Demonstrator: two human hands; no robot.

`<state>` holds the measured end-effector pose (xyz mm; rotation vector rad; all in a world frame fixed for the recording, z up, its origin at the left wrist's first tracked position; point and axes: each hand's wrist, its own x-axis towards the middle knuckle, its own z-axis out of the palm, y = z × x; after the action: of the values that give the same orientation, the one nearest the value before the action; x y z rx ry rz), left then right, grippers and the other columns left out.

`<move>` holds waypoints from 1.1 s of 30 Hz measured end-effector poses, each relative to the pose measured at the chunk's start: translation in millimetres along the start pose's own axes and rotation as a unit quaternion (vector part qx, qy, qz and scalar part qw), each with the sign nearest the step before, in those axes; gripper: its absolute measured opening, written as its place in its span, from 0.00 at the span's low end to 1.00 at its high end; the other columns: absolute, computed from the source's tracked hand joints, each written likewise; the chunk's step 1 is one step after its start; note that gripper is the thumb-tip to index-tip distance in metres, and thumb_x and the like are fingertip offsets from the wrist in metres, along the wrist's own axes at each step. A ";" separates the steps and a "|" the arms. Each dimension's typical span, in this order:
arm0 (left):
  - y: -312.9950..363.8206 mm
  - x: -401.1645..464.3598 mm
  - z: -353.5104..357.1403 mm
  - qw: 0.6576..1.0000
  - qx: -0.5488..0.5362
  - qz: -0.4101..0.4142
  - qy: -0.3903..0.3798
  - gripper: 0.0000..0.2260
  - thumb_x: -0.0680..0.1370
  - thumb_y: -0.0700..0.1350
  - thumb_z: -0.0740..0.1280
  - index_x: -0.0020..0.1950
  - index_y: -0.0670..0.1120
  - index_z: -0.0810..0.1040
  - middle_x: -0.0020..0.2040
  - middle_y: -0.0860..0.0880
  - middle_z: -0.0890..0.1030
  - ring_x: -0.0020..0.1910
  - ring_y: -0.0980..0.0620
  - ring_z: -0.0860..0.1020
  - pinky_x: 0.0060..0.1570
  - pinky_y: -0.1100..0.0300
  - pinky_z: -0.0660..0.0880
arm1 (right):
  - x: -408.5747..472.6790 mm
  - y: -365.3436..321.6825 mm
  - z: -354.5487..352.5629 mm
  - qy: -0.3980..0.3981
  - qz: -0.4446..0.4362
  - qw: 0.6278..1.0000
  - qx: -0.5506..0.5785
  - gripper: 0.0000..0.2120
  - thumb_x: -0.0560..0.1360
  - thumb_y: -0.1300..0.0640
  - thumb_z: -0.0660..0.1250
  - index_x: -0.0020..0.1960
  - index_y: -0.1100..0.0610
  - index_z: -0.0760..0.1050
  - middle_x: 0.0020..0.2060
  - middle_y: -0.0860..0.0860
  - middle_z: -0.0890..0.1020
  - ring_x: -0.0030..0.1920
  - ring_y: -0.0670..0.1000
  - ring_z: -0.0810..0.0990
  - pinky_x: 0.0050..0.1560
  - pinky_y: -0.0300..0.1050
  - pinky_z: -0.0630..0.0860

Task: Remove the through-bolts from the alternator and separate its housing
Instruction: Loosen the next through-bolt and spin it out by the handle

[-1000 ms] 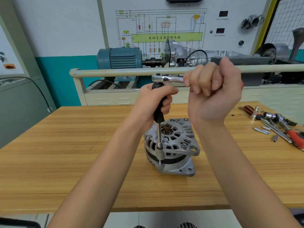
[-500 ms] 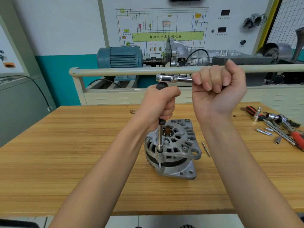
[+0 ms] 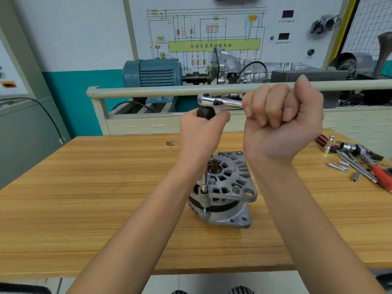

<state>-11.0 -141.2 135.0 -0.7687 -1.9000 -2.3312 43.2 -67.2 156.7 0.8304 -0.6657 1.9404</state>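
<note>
Alternator [image 3: 222, 190]: upright at centre of wooden worktop [image 3: 84, 198], below both hands. Left hand [image 3: 201, 132]: grips black extension handle [image 3: 205, 112] standing on a left-side through-bolt. Right hand [image 3: 282, 122]: fist around chrome ratchet [image 3: 218, 101]. Loose tools [image 3: 358, 160]: far right.

wooden table [image 3: 84, 209], blue motor [image 3: 152, 72], wiring diagram [image 3: 212, 32]

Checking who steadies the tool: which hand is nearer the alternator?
Left. The left hand grips the driver handle directly above the alternator; the right hand holds the ratchet handle higher, off to the right.
</note>
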 end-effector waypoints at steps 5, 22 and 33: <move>0.4 5.2 -14.9 0.990 -0.034 -0.042 -0.130 0.18 0.75 0.34 0.66 0.30 0.47 0.63 0.23 0.52 0.61 0.21 0.54 0.58 0.23 0.65 0.58 | 22.2 3.7 -16.4 0.072 0.131 0.984 0.097 0.22 0.71 0.60 0.56 0.19 0.54 0.61 0.15 0.47 0.60 0.18 0.47 0.58 0.24 0.39 0.62; 0.0 7.3 -1.5 0.994 -0.027 -0.041 -0.094 0.25 0.75 0.34 0.63 0.21 0.52 0.62 0.20 0.54 0.60 0.18 0.55 0.55 0.22 0.69 0.55 | 6.8 -0.9 -6.1 0.051 0.042 0.997 0.048 0.25 0.75 0.63 0.53 0.20 0.53 0.61 0.15 0.47 0.60 0.18 0.47 0.57 0.25 0.39 0.60; 2.2 -1.1 -2.4 0.998 -0.017 -0.009 -0.059 0.20 0.75 0.33 0.64 0.28 0.47 0.62 0.20 0.54 0.62 0.19 0.56 0.57 0.21 0.68 0.57 | -12.3 3.5 7.8 -0.077 -0.098 0.989 -0.076 0.20 0.70 0.65 0.58 0.21 0.53 0.61 0.16 0.46 0.63 0.18 0.45 0.62 0.27 0.39 0.61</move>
<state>-10.1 -144.3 136.2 -0.9157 -1.9243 -2.3858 46.9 -80.8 151.8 0.9196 -0.7831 1.6397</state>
